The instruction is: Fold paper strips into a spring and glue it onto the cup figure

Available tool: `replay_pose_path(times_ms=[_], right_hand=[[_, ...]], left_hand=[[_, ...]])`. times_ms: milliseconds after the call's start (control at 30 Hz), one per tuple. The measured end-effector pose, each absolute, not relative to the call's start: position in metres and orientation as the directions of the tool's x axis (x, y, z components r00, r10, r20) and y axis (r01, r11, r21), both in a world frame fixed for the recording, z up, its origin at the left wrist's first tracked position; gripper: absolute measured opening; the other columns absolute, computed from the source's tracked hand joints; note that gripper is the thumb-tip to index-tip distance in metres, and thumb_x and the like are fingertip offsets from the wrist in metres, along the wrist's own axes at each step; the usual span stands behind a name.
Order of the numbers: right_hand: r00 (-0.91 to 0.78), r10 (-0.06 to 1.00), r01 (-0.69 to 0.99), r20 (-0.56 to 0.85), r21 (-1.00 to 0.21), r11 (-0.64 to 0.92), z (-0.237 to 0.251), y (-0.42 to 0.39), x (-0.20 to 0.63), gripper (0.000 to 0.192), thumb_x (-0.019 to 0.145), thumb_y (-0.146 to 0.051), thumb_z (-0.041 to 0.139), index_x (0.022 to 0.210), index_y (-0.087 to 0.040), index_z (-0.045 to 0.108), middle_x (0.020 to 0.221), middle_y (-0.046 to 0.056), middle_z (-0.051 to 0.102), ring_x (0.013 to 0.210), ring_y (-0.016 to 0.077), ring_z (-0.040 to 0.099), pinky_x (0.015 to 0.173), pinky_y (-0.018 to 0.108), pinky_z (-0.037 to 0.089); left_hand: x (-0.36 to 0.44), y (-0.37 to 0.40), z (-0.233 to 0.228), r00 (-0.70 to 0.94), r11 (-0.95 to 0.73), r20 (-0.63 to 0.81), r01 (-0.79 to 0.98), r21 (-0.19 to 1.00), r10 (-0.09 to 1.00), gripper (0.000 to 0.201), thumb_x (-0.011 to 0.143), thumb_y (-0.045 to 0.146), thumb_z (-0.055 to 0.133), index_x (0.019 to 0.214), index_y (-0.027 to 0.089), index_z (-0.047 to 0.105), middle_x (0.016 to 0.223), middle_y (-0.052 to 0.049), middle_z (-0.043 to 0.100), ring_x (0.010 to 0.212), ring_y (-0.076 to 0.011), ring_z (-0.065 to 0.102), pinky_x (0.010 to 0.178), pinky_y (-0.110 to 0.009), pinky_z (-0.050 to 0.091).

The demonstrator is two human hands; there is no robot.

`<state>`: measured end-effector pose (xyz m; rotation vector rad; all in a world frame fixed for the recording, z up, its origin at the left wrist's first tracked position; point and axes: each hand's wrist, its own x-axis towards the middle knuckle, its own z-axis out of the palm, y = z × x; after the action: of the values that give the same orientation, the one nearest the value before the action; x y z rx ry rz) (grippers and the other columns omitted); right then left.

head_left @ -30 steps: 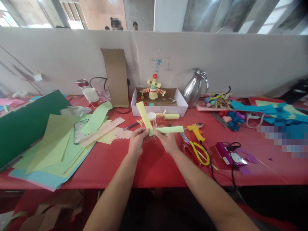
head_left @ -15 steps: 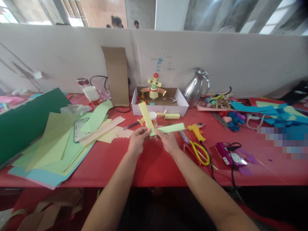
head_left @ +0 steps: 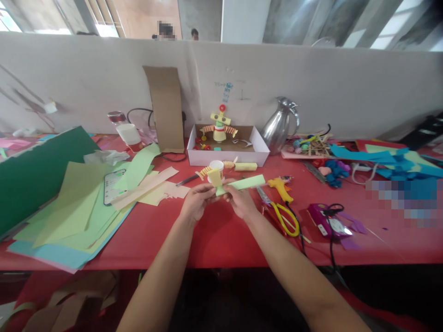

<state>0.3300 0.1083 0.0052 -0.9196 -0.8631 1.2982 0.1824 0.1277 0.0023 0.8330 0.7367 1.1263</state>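
Observation:
Between my two hands, above the red table, are a yellow paper strip [head_left: 215,177] and a light green paper strip [head_left: 246,182] that meet at an angle. My left hand [head_left: 196,201] is closed on the end where the strips cross. My right hand [head_left: 241,199] pinches the green strip close to that same join. The yellow strip is bent and looks short from here; the green one points to the right. Just behind them stands a paper cup [head_left: 217,167] with folded paper arms [head_left: 205,172]. A rolled yellow paper piece [head_left: 246,166] lies beside it.
A white box [head_left: 228,158] holds a paper figure [head_left: 219,129]. To the right lie yellow-handled scissors [head_left: 285,220], a yellow glue gun [head_left: 281,188] and a purple device [head_left: 328,222] with a black cable. A steel jug [head_left: 279,127] stands behind. Paper sheets [head_left: 71,203] and a phone [head_left: 112,186] are left.
The yellow strip, which stood up long and slanted to the left, is now folded down and looks much shorter. Both hands stay close together at the join.

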Motion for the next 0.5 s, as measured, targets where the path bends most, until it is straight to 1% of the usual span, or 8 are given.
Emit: replay_pose_path(times_ms=[167, 300, 400, 500], right_hand=[[0.066, 0.996, -0.408, 0.055, -0.910, 0.077, 0.0061, 0.1080, 0.3314, 0.012, 0.067, -0.029, 0.067, 0.077, -0.021, 0.066, 0.059, -0.005, 0.057, 0.051, 0.0092, 0.047, 0.046, 0.021, 0.035], [0.073, 0.996, -0.362, 0.057, -0.929, 0.080, 0.0073, 0.1062, 0.3314, 0.009, 0.067, -0.029, 0.065, 0.073, -0.022, 0.064, 0.058, -0.005, 0.056, 0.052, 0.0108, 0.047, 0.048, 0.023, 0.035], [0.053, 0.997, -0.324, 0.064, -0.943, 0.078, 0.0093, 0.1048, 0.3313, 0.009, 0.069, -0.030, 0.065, 0.073, -0.022, 0.064, 0.061, -0.005, 0.058, 0.055, 0.0123, 0.051, 0.051, 0.024, 0.039], [0.014, 0.999, -0.383, 0.052, -0.922, 0.053, 0.0088, 0.1071, 0.3318, 0.015, 0.071, -0.034, 0.069, 0.079, -0.022, 0.066, 0.068, -0.003, 0.064, 0.063, 0.0148, 0.058, 0.059, 0.027, 0.046]], left_hand=[[0.1823, 0.1261, 0.0039, 0.310, 0.181, -0.037, -0.449, 0.875, 0.950, 0.024, 0.061, 0.020, 0.083, 0.084, 0.013, 0.078, 0.080, -0.008, 0.074, 0.070, -0.0154, 0.067, 0.071, -0.029, 0.056], [0.1826, 0.1246, 0.0080, 0.300, 0.190, -0.057, -0.436, 0.880, 0.952, 0.021, 0.066, 0.027, 0.079, 0.080, 0.012, 0.077, 0.072, -0.008, 0.072, 0.064, -0.0155, 0.065, 0.067, -0.030, 0.054], [0.1827, 0.1247, 0.0073, 0.275, 0.156, -0.047, -0.392, 0.907, 0.960, 0.018, 0.063, 0.024, 0.083, 0.076, 0.014, 0.076, 0.071, -0.006, 0.071, 0.061, -0.0127, 0.062, 0.064, -0.027, 0.051], [0.1830, 0.1257, 0.0049, 0.251, 0.134, -0.045, -0.350, 0.927, 0.967, 0.021, 0.059, 0.020, 0.086, 0.077, 0.015, 0.076, 0.070, -0.004, 0.071, 0.058, -0.0106, 0.060, 0.061, -0.026, 0.050]])
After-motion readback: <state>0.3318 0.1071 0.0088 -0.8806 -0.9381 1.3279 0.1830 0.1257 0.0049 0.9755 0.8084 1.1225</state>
